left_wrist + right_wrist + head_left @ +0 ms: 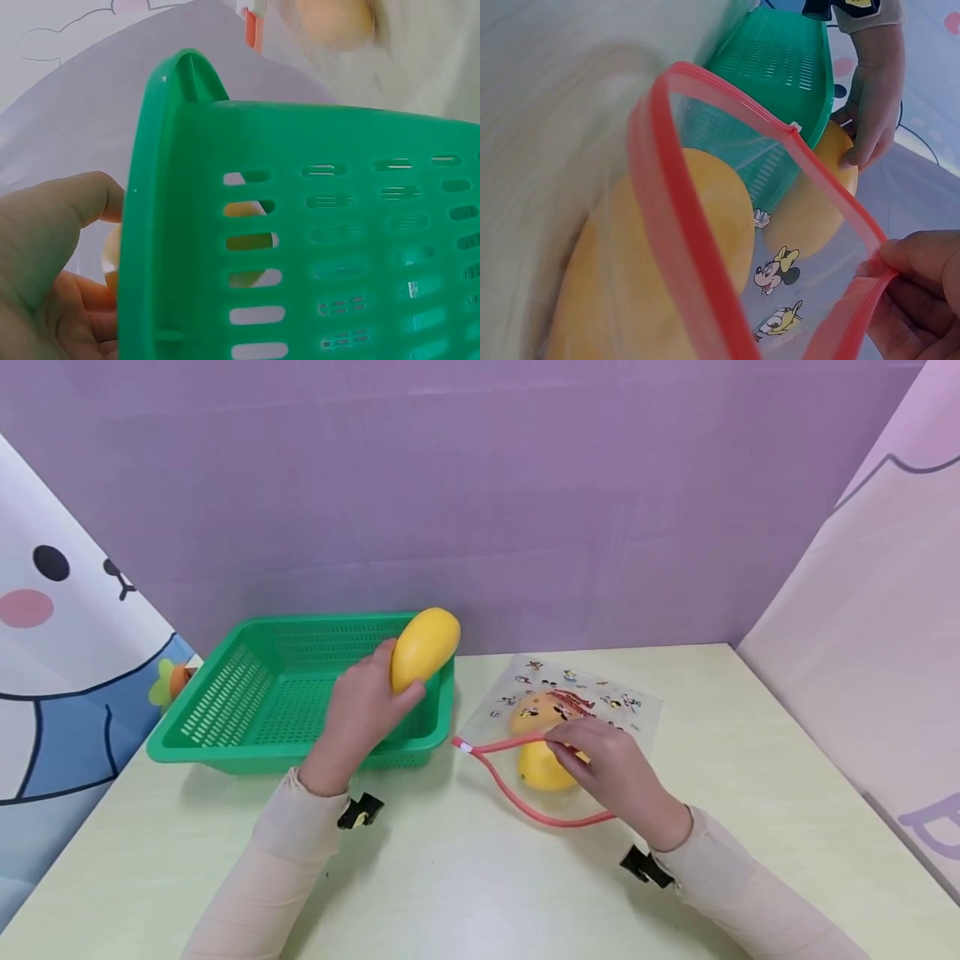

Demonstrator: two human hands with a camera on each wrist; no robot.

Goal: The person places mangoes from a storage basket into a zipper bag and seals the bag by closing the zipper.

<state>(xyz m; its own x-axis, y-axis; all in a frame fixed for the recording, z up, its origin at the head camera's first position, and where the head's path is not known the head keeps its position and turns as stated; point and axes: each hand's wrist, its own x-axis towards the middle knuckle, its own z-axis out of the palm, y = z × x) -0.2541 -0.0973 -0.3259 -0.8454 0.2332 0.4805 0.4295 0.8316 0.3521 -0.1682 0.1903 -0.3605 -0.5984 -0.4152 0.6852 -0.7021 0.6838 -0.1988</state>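
Observation:
My left hand (366, 697) grips a smooth yellow mango (426, 646) above the right end of a green plastic basket (300, 750). In the left wrist view the basket wall (300, 139) hides much of that mango. On the right, my right hand (611, 768) pinches the red zip edge (840, 191) of a clear bag (487, 714) printed with small cartoon figures. The bag's mouth stands apart in a loop. Two more rounded yellow fruits show in the head view, one a yellow mango (543, 768) below the zip, the other (528, 714) behind the printed film.
The basket stands at the left of a pale table (480, 885), close to the purple backdrop (480, 510). Printed panels, one with a cartoon face (67, 585), rise at both sides. A black clip-like piece (360, 811) sits at each cuff.

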